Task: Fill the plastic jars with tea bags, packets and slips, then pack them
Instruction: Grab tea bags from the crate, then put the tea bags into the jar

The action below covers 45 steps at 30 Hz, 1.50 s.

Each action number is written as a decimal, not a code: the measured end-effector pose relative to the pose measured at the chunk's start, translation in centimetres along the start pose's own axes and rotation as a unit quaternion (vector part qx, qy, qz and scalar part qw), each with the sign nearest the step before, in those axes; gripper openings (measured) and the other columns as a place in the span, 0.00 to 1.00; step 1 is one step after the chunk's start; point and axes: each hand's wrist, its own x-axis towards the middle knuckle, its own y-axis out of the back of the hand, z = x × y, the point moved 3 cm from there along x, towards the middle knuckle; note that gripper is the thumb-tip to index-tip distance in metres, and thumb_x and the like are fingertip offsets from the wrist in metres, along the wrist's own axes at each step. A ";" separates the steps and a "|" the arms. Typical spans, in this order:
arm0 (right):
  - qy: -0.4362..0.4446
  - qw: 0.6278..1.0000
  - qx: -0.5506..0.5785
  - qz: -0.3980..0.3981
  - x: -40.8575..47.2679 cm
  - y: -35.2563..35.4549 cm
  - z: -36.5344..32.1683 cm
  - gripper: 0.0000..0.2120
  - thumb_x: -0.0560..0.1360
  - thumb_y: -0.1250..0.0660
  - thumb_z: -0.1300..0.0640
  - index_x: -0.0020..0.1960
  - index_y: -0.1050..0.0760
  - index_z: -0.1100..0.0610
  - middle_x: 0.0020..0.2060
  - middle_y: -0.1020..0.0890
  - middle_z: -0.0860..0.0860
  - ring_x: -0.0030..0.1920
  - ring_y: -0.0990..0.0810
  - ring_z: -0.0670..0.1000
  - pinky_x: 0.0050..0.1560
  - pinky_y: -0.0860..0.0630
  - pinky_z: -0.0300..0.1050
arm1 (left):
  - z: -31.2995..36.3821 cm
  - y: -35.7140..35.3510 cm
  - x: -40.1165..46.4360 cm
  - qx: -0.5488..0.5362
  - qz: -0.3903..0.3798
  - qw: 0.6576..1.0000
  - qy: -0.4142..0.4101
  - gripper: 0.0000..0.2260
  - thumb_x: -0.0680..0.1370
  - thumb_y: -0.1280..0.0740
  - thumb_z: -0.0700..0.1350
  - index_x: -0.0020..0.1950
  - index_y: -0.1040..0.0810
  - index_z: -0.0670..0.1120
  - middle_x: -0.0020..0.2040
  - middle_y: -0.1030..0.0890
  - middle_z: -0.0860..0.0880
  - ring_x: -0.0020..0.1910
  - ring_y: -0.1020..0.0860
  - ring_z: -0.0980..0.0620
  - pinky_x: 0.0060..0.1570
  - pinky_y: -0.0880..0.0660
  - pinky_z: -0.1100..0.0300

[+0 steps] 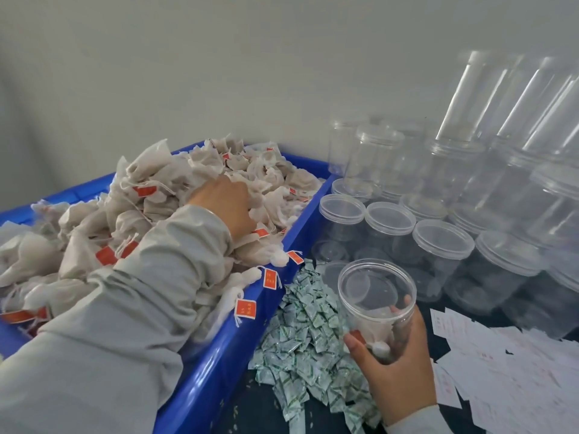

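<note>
Over on the left side, the left hand (224,205) is buried in the heap of tea bags (150,214) that fills the blue bin (219,355), fingers sunk into the pile so I honestly can't tell whether they've closed on a bag yet or are just digging. The right hand (398,368) is wrapped around an open jar (376,305), mouth up and tipped a bit toward the bin, with what looks like a tea bag or two already at the bottom. So the key thing: the jar sits to the right of and nearer than the digging hand, just past the bin's near-right wall, meaning whatever gets grabbed has to travel right and back over that rim to drop in. I'd guess the left hand does the carrying since the right is busy holding. Right beside the jar is a pile of green-and-white packets (310,333) on a dark tabletop (438,346), and white slips (507,364) are scattered to the right of that. Behind are rows of empty lidded jars (441,242), some stacked, against a plain pale wall (219,73).
</note>
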 end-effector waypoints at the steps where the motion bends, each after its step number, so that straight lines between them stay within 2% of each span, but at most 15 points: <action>1: 0.002 1.000 0.001 0.000 0.0 0.0 0.1 0.45 0.49 0.21 0.42 0.60 0.37 0.24 0.60 0.26 0.31 0.60 0.23 0.43 0.51 0.19 0.57 | -0.1 0.2 -0.1 -0.014 -0.006 1.000 0.002 0.20 0.72 0.33 0.49 0.64 0.26 0.45 0.60 0.25 0.44 0.58 0.26 0.43 0.52 0.30 0.55; 6: 0.013 1.000 0.009 -0.010 0.1 -0.1 0.0 0.44 0.50 0.20 0.43 0.62 0.35 0.26 0.60 0.25 0.34 0.60 0.22 0.44 0.51 0.19 0.47 | -0.9 1.1 -0.1 -0.052 -0.122 0.991 -0.017 0.25 0.74 0.35 0.47 0.71 0.34 0.50 0.65 0.27 0.49 0.62 0.28 0.48 0.55 0.33 0.59; 9: 0.015 1.000 0.011 -0.010 0.1 -0.2 -0.1 0.44 0.51 0.20 0.43 0.63 0.35 0.28 0.61 0.24 0.37 0.60 0.22 0.48 0.53 0.20 0.51 | -0.7 0.9 -0.2 -0.015 -0.117 0.993 -0.027 0.23 0.77 0.41 0.38 0.72 0.35 0.49 0.68 0.29 0.46 0.65 0.30 0.46 0.62 0.34 0.57; 13: 0.017 1.000 0.002 -0.007 0.0 -0.2 -0.3 0.44 0.52 0.21 0.47 0.63 0.35 0.29 0.61 0.24 0.36 0.60 0.22 0.44 0.52 0.20 0.44 | -0.9 1.5 0.2 -0.022 -0.007 0.999 -0.024 0.19 0.78 0.42 0.38 0.69 0.30 0.46 0.66 0.26 0.44 0.64 0.29 0.45 0.62 0.35 0.58; 16: 0.018 1.000 -0.007 -0.006 0.0 -0.2 -0.5 0.45 0.53 0.21 0.49 0.66 0.36 0.33 0.62 0.25 0.39 0.60 0.24 0.41 0.50 0.22 0.34 | -1.0 2.6 0.2 -0.045 0.117 0.992 -0.030 0.14 0.74 0.41 0.36 0.57 0.22 0.44 0.53 0.20 0.44 0.55 0.24 0.42 0.52 0.31 0.58; 18: 0.014 1.000 -0.016 -0.006 -0.1 -0.2 -0.6 0.47 0.53 0.21 0.47 0.68 0.37 0.36 0.64 0.26 0.40 0.61 0.25 0.41 0.53 0.23 0.34 | -0.9 3.3 -0.4 -0.151 0.216 0.964 -0.032 0.07 0.73 0.37 0.38 0.47 0.21 0.44 0.40 0.21 0.49 0.45 0.23 0.44 0.42 0.35 0.61; 20: 0.002 0.999 -0.032 -0.016 -0.1 -0.2 -0.6 0.51 0.52 0.21 0.43 0.71 0.38 0.41 0.65 0.27 0.43 0.63 0.26 0.45 0.61 0.24 0.45 | -0.4 3.6 -0.9 -0.309 0.245 0.919 -0.019 0.05 0.73 0.33 0.41 0.47 0.21 0.47 0.35 0.24 0.54 0.37 0.24 0.52 0.40 0.35 0.63; 22: -0.011 0.999 -0.042 -0.019 -0.2 -0.1 -0.7 0.53 0.51 0.21 0.41 0.72 0.39 0.43 0.66 0.28 0.44 0.64 0.26 0.46 0.64 0.27 0.48 | 0.9 3.4 -1.1 -0.451 0.190 0.871 -0.041 0.03 0.73 0.30 0.43 0.44 0.23 0.49 0.36 0.22 0.55 0.34 0.23 0.57 0.36 0.29 0.65; 24: -0.009 0.999 -0.046 -0.014 -0.2 -0.1 -0.9 0.52 0.50 0.22 0.41 0.71 0.39 0.42 0.66 0.28 0.43 0.65 0.27 0.43 0.63 0.29 0.39 | 2.7 2.9 -1.7 -0.530 0.111 0.836 -0.084 0.06 0.74 0.29 0.43 0.42 0.23 0.53 0.37 0.20 0.50 0.30 0.23 0.57 0.30 0.26 0.67; 27: -0.007 0.999 -0.053 -0.007 -0.2 -0.1 -0.8 0.50 0.53 0.21 0.47 0.71 0.38 0.45 0.66 0.28 0.44 0.64 0.28 0.41 0.56 0.31 0.24 | 5.4 1.6 -2.9 -0.471 0.044 0.865 -0.168 0.05 0.73 0.29 0.47 0.43 0.23 0.56 0.35 0.20 0.53 0.27 0.27 0.64 0.29 0.30 0.69; 29: -0.004 0.998 -0.061 -0.008 -0.2 -0.1 -0.8 0.49 0.56 0.19 0.55 0.72 0.38 0.49 0.66 0.28 0.46 0.65 0.28 0.43 0.61 0.30 0.29 | 6.9 0.8 -3.8 -0.459 -0.015 0.863 -0.210 0.05 0.72 0.28 0.47 0.44 0.22 0.56 0.34 0.20 0.57 0.28 0.27 0.64 0.31 0.30 0.69; 33: -0.005 0.998 -0.061 -0.007 -0.1 -0.2 -0.9 0.49 0.58 0.18 0.60 0.73 0.39 0.52 0.67 0.29 0.50 0.67 0.28 0.50 0.66 0.29 0.56 | 8.8 -0.6 -5.3 -0.452 -0.103 0.851 -0.248 0.07 0.72 0.27 0.43 0.43 0.21 0.54 0.38 0.17 0.52 0.32 0.20 0.57 0.37 0.21 0.62; 38: -0.013 0.999 -0.052 0.000 0.0 -0.1 -0.6 0.50 0.58 0.18 0.60 0.73 0.39 0.53 0.66 0.29 0.52 0.66 0.28 0.52 0.64 0.28 0.59 | 9.6 -1.1 -6.1 -0.457 -0.137 0.842 -0.253 0.06 0.73 0.28 0.43 0.44 0.22 0.53 0.35 0.18 0.57 0.34 0.18 0.57 0.37 0.22 0.67; 41: -0.013 0.998 -0.056 0.006 -0.1 -0.1 -0.6 0.49 0.58 0.18 0.61 0.73 0.38 0.53 0.66 0.28 0.52 0.65 0.27 0.51 0.64 0.27 0.57 | 9.1 -0.1 -5.8 -0.441 -0.092 0.857 -0.251 0.05 0.73 0.28 0.44 0.42 0.22 0.54 0.36 0.18 0.54 0.34 0.21 0.62 0.38 0.25 0.71; 45: -0.011 0.998 -0.069 0.006 -0.1 0.0 -0.6 0.48 0.58 0.18 0.60 0.73 0.38 0.53 0.66 0.28 0.51 0.66 0.28 0.51 0.66 0.29 0.56 | 6.8 2.1 -4.2 -0.389 0.080 0.895 -0.205 0.05 0.75 0.32 0.41 0.44 0.20 0.51 0.37 0.21 0.60 0.35 0.23 0.66 0.41 0.28 0.74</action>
